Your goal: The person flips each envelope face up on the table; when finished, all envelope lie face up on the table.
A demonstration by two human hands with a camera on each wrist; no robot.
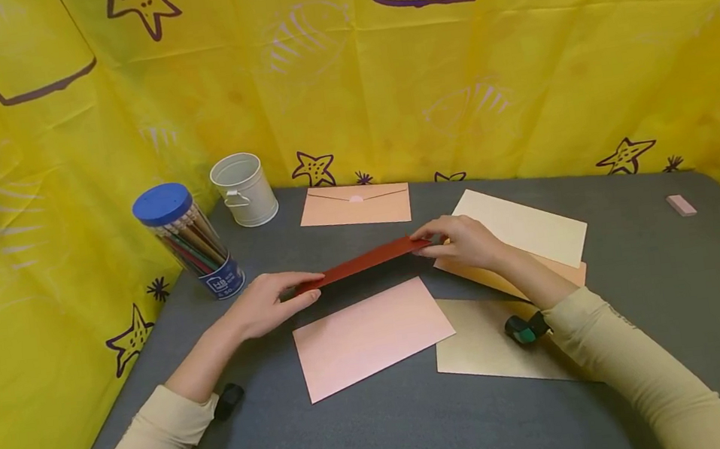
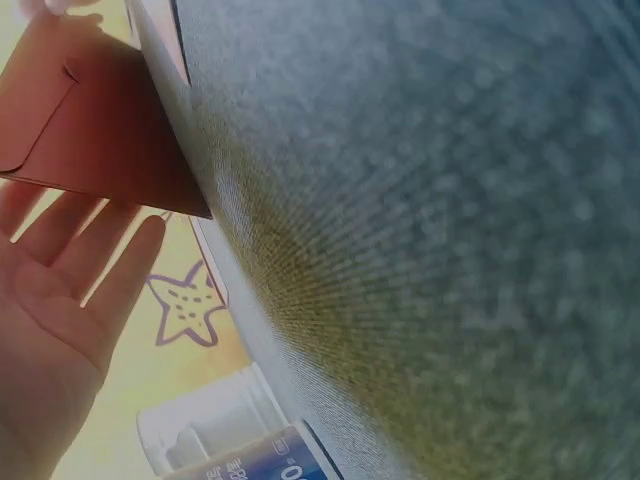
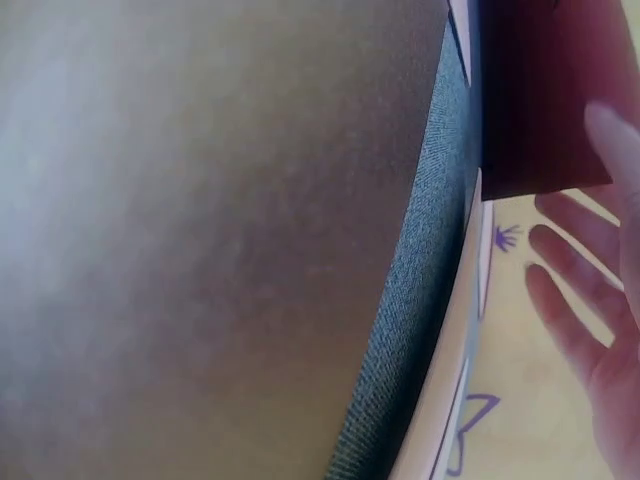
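A red envelope (image 1: 371,258) is held above the table, tilted so the head view catches it nearly edge-on. My left hand (image 1: 264,304) pinches its left end between thumb and fingers. At its right end, my right hand (image 1: 464,239) grips it the same way. The left wrist view shows the flap side of the red envelope (image 2: 90,125). In front of it lies a flat pink envelope or sheet (image 1: 371,340), which overlaps a pale gold one (image 1: 477,334). Under my right hand and forearm lie a cream rectangle (image 1: 531,225) and a peach one (image 1: 574,273).
A peach envelope (image 1: 358,209) lies at the back, flap up. At the left stand a white metal bucket (image 1: 251,201) and a blue-lidded tub of pencils (image 1: 191,239). A small pink eraser-like block (image 1: 681,205) lies far right. Yellow cloth (image 1: 384,100) hangs behind the table.
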